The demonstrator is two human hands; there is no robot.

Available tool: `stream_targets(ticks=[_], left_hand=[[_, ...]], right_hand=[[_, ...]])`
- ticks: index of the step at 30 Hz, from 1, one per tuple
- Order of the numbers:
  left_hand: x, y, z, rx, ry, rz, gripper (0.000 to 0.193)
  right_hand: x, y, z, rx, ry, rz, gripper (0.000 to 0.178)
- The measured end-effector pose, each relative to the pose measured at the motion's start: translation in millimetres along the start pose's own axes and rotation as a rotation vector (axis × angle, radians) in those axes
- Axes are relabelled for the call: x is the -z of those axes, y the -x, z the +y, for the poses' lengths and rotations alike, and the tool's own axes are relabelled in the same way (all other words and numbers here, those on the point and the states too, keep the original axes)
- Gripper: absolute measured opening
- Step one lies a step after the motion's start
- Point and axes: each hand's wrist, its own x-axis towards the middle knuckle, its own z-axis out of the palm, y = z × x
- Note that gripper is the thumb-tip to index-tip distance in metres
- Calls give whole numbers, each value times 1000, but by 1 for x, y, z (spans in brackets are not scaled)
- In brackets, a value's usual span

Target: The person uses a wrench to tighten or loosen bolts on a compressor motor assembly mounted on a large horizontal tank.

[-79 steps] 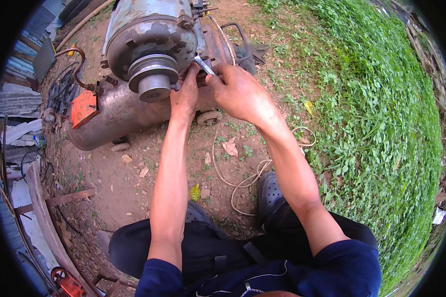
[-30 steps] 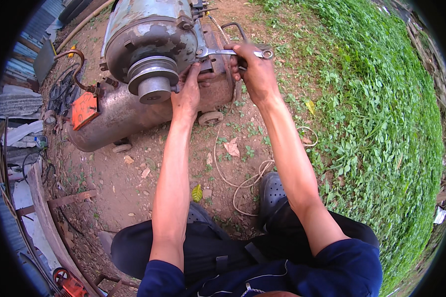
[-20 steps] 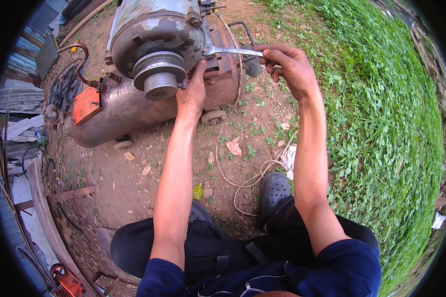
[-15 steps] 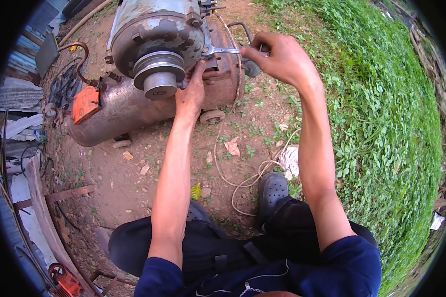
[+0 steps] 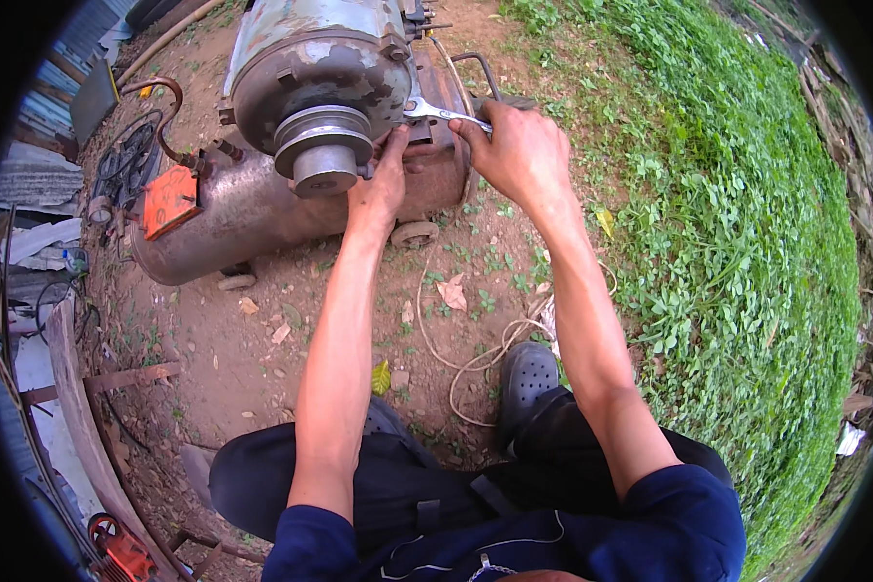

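Observation:
A worn grey electric motor [image 5: 310,78] with a double-groove pulley [image 5: 322,145] sits over a rusty horizontal tank [image 5: 252,213]. My right hand [image 5: 524,150] is closed on the end of a silver wrench [image 5: 441,113]. The wrench's other end meets the motor's base at the right of the housing; the fastener there is too small to make out. My left hand [image 5: 378,184] reaches under the motor's edge beside the pulley. Its fingers are bent up against the mounting below the wrench head, and what they grip, if anything, is hidden.
An orange box [image 5: 172,202] is fixed to the tank's left end, near a curved rusty pipe [image 5: 170,112]. A pale cord [image 5: 470,367] lies looped on the dirt by my shoe [image 5: 530,378]. Grass [image 5: 737,291] covers the right side; metal sheets [image 5: 39,179] lie left.
My right hand has swung the wrench's handle end down and toward me, its head still at the motor base. My left hand stays beside the pulley. The motor appears slightly shifted in view.

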Motion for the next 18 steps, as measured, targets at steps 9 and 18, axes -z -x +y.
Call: stream_targets(ticks=[9, 18], left_hand=[[-3, -1, -9, -33, 28, 23, 27], [-2, -18, -39, -109, -81, 124, 25]], right_hand=[[-16, 47, -53, -308, -152, 116, 35], [-4, 56, -53, -186, -108, 7, 27]])
